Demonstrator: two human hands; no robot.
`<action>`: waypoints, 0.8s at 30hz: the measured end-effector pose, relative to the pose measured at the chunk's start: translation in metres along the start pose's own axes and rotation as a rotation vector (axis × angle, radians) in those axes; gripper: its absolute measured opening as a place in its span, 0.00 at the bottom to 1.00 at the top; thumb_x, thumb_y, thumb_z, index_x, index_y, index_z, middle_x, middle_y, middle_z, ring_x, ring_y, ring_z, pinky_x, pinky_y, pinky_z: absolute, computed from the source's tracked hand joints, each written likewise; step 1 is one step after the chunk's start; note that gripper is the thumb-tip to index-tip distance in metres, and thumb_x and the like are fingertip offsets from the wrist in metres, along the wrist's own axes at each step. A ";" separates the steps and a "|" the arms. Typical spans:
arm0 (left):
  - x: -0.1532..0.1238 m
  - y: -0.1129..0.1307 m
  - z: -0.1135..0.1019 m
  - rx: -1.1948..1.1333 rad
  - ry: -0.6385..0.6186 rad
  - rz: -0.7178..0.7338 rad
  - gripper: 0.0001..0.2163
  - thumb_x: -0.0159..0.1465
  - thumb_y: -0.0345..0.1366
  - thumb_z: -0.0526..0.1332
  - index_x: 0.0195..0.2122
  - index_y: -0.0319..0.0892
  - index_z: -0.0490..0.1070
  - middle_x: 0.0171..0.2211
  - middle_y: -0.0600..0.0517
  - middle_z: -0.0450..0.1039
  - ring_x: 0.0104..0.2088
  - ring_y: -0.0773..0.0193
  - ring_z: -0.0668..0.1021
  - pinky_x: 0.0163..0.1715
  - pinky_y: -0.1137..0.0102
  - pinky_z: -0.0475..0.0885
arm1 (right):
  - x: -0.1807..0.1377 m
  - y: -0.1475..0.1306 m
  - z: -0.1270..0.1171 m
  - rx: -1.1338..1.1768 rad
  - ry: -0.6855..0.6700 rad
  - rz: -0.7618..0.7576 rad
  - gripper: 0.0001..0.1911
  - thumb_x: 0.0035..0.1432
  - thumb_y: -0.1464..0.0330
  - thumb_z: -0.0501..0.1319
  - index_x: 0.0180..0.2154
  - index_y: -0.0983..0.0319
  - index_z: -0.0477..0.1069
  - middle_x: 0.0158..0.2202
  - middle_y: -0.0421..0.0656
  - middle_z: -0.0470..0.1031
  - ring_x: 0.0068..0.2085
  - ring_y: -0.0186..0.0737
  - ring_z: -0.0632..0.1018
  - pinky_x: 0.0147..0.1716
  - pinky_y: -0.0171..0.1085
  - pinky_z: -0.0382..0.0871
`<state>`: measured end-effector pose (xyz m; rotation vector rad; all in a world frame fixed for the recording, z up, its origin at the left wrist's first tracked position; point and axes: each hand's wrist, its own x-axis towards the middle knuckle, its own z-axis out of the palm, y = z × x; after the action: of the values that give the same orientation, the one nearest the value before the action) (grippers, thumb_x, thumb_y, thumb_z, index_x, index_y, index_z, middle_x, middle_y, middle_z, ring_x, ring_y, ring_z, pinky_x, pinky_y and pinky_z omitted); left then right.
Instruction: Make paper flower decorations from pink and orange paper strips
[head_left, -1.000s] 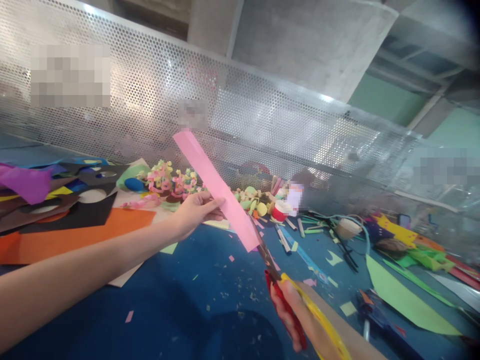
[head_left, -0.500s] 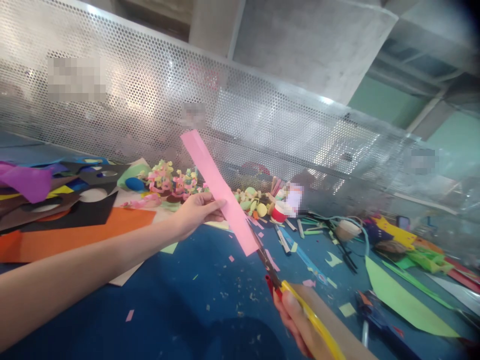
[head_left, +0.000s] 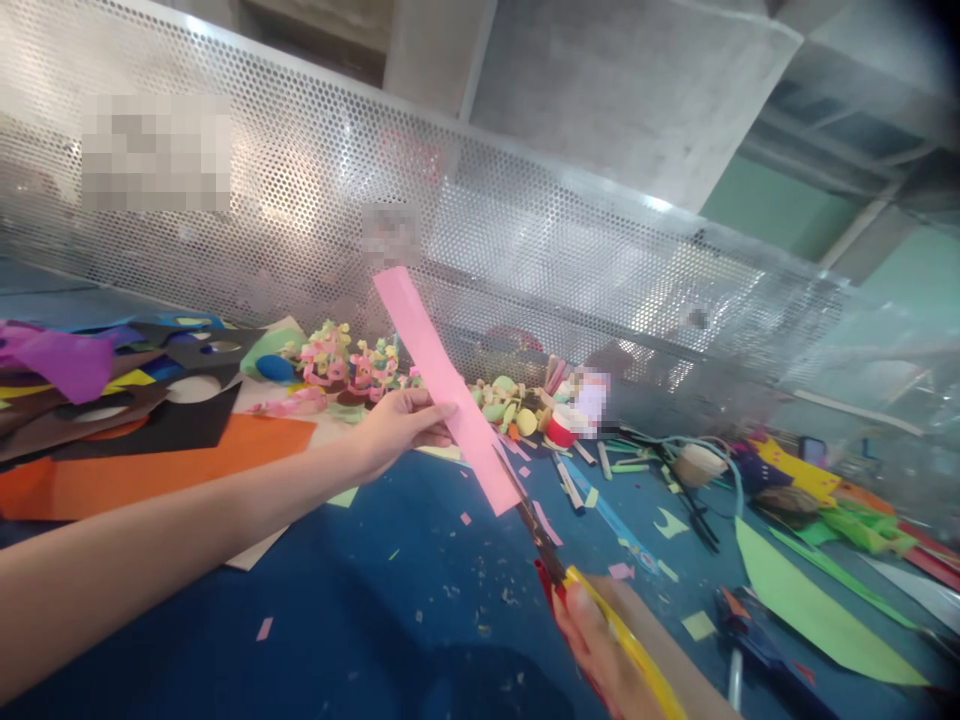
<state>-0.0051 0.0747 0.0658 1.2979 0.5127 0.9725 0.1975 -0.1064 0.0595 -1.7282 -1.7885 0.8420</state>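
While my L hand (head_left: 401, 425) pinches a long pink paper strip (head_left: 444, 378), my R hand (head_left: 600, 632) has hold of the scissors (head_left: 549, 556). My L thumb lies on the front of the strip & the fingers go behind it, bent in close, so the pinch is nr the mid of the strip. The strip is up in the air over the blue table (head_left: 315, 660), on a slant: its top end leans L, its low end points down to the R. My R hand is curled snug round the handles, one yellow & one red. The blades point up & L, right at the low R edge of the strip. How wide they're apart, I can't tell.

Over on the L, flat orange paper (head_left: 172, 465) lies on the table, w/ black paper (head_left: 199, 415) just behind it & purple paper (head_left: 71, 360) further L. Behind my L hand is a heap of pink-and-yellow craft bits (head_left: 330, 360). R of the strip, a red-and-white tub (head_left: 561, 430) is nr the back, & a white marker (head_left: 568, 482) lies by a light blue ruler (head_left: 607, 520). Far R, there's a big light green paper piece (head_left: 814, 610), w/ a dark blue tool (head_left: 765, 645) just beside it. A shiny metal panel (head_left: 525, 250) full of holes stands at the back.
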 end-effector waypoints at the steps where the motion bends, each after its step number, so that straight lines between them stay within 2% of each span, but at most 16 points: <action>1: 0.000 0.000 0.000 -0.003 -0.005 -0.005 0.09 0.55 0.35 0.63 0.35 0.34 0.74 0.29 0.47 0.77 0.26 0.70 0.76 0.32 0.76 0.72 | -0.001 0.000 0.000 -0.003 0.005 0.008 0.28 0.53 0.43 0.43 0.20 0.59 0.53 0.19 0.39 0.58 0.22 0.33 0.64 0.19 0.31 0.59; 4: 0.000 -0.001 -0.001 -0.005 -0.003 -0.012 0.10 0.55 0.35 0.63 0.36 0.34 0.73 0.30 0.46 0.77 0.27 0.70 0.77 0.31 0.76 0.72 | -0.002 0.000 0.002 -0.005 0.004 0.024 0.27 0.53 0.43 0.43 0.21 0.59 0.54 0.19 0.38 0.60 0.21 0.33 0.65 0.19 0.31 0.59; 8: 0.000 0.000 -0.001 0.025 0.016 0.004 0.12 0.55 0.37 0.64 0.35 0.33 0.73 0.31 0.45 0.77 0.27 0.69 0.77 0.32 0.74 0.72 | -0.003 -0.001 0.004 0.007 -0.048 0.065 0.29 0.55 0.44 0.40 0.20 0.60 0.55 0.14 0.37 0.62 0.17 0.32 0.68 0.20 0.31 0.62; 13: 0.000 0.001 0.001 0.056 0.001 0.037 0.13 0.55 0.38 0.63 0.37 0.34 0.72 0.32 0.45 0.77 0.29 0.67 0.78 0.34 0.71 0.73 | 0.000 -0.004 0.001 -0.041 -0.065 -0.023 0.33 0.55 0.44 0.37 0.18 0.60 0.61 0.20 0.43 0.71 0.24 0.36 0.73 0.28 0.33 0.67; 24: -0.007 0.006 0.009 0.111 -0.062 0.108 0.09 0.56 0.38 0.62 0.33 0.35 0.73 0.27 0.49 0.76 0.25 0.69 0.76 0.29 0.75 0.72 | 0.011 -0.007 -0.002 -0.023 -0.085 -0.087 0.33 0.54 0.43 0.37 0.19 0.60 0.60 0.19 0.42 0.70 0.23 0.35 0.72 0.25 0.32 0.65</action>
<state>-0.0037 0.0636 0.0719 1.4631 0.4584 1.0009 0.1940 -0.0951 0.0656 -1.6384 -1.9217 0.8730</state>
